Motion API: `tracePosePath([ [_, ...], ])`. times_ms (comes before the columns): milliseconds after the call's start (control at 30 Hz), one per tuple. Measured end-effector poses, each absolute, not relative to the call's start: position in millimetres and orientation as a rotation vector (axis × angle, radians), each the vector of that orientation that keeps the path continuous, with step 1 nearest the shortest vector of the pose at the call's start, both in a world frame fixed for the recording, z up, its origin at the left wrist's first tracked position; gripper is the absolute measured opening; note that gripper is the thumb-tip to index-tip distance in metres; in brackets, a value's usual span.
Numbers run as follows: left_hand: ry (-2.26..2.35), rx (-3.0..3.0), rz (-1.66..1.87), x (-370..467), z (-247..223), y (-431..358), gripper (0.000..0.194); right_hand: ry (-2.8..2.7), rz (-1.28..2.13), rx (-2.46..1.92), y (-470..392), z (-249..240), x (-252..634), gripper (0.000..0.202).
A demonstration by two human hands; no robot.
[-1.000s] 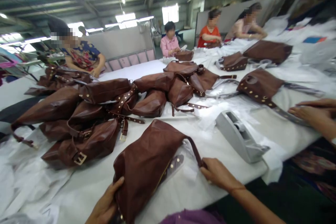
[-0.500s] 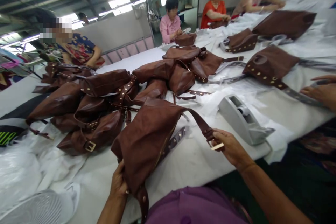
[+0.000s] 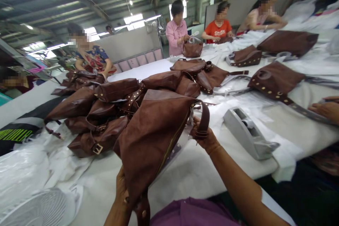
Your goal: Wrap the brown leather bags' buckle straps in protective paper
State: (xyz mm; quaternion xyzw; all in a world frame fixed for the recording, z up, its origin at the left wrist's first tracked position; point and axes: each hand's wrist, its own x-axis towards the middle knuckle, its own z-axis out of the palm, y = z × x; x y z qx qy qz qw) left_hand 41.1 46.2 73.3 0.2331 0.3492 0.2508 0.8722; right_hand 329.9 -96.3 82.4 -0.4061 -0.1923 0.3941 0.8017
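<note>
A brown bag (image 3: 156, 130) with a zipper along its right side is held up above the white-covered table, in front of my body. My left hand (image 3: 122, 190) grips its lower left corner, fingers partly hidden behind it. At the bag's upper right, my right hand (image 3: 205, 136) is closed on the strap (image 3: 205, 116), which bends over the fingers. A strip with metal studs shows faintly beneath the zipper side. Another strap end (image 3: 143, 206) hangs at the bottom, close to my left hand.
Several brown bags (image 3: 116, 90) are piled behind. A grey tape dispenser (image 3: 247, 132) stands to the right, a white fan (image 3: 39, 208) at lower left. Another person's hand (image 3: 327, 109) is at the right edge; several people work across the table (image 3: 185, 180).
My right hand has moved left and up towards the bag's corner, folding the strap over. The bag is lifted higher. The view has shifted slightly.
</note>
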Motion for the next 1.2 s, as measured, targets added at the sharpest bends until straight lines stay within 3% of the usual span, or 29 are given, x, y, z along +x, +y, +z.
tracePosePath([
  [233, 0.835, 0.303, 0.611, 42, 81, 44, 0.027, -0.522, 0.990, -0.832, -104, 85, 331, 0.059],
  [367, 0.838, 0.328, 0.634, 41, 87, 43, 0.034, -0.493, 0.773, -1.155, -104, 82, 332, 0.043],
  [467, 0.788, 0.295, 0.639, 37, 90, 45, 0.035, -0.462, 0.677, -1.279, -104, 78, 333, 0.044],
  [700, 0.619, 0.307, 0.716, 32, 96, 57, 0.039, -0.347, 0.924, -1.091, -107, 76, 342, 0.038],
  [933, 0.760, 0.154, 0.837, 42, 121, 54, 0.035, -0.231, 0.820, -1.279, -104, 41, 350, 0.014],
  [1100, 0.776, 0.143, 0.812, 46, 123, 52, 0.031, -0.326, 0.676, -1.512, -110, 27, 357, 0.017],
  [1200, 0.781, 0.106, 0.826, 48, 124, 52, 0.028, -0.403, 0.524, -1.387, -111, 35, 366, 0.029],
])
